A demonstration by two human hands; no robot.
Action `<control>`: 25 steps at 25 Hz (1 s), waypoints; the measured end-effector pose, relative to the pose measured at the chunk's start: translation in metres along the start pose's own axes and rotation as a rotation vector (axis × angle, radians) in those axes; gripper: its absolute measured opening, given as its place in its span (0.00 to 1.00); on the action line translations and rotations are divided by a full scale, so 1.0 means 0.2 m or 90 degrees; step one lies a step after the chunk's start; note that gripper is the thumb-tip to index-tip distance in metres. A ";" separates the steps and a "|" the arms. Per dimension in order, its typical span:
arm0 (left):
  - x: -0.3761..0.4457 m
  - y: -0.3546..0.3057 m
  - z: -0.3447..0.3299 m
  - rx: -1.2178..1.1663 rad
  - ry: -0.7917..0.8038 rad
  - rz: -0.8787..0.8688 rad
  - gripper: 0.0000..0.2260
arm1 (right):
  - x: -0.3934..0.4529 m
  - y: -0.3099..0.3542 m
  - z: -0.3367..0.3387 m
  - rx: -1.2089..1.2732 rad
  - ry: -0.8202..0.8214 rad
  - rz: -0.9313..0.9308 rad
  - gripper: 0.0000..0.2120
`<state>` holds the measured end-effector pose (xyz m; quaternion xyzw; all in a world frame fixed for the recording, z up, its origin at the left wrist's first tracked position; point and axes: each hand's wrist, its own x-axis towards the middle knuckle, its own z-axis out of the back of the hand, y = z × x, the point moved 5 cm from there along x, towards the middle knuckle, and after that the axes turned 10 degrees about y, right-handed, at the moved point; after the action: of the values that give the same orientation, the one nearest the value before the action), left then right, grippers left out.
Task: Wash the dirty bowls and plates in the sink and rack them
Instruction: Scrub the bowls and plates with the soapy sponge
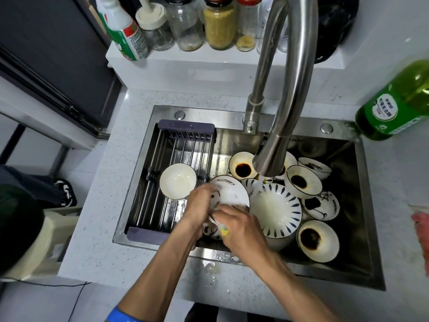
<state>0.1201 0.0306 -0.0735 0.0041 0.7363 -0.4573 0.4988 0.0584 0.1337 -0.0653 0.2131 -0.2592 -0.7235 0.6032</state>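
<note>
My left hand [200, 206] grips the rim of a white Snoopy bowl [229, 194], tilted over the sink [362, 270]. Against that bowl, my right hand [239, 226] holds a yellow sponge [224, 231]. A clean white bowl [178, 181] sits in the dark drying rack [185, 133] across the sink's left side. To the right lie a blue-patterned plate [276, 205] and several bowls stained with dark sauce [316, 240] [303, 181] [242, 165]. Water runs from the steel faucet [276, 149].
A green dish-soap bottle [394, 105] stands at the sink's back right corner. Jars and a cleaner bottle [125, 29] line the shelf behind. A pink cloth [421, 228] lies on the right counter. Left of the counter is a drop to the floor.
</note>
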 end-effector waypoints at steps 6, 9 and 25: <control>0.01 0.19 -0.08 -0.367 0.106 0.014 0.28 | -0.01 -0.10 0.04 0.938 -0.139 -0.361 0.11; 0.02 0.24 -0.05 -0.435 0.111 -0.020 0.20 | -0.02 -0.18 -0.03 0.901 -0.300 -0.567 0.15; -0.08 0.13 0.01 -0.043 0.104 -0.139 0.15 | 0.22 -0.08 0.11 0.169 0.054 -0.257 0.12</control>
<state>0.1415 0.0505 -0.0794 -0.0559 0.7856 -0.4820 0.3840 0.0253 0.0943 -0.0577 0.3679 -0.2788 -0.7794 0.4237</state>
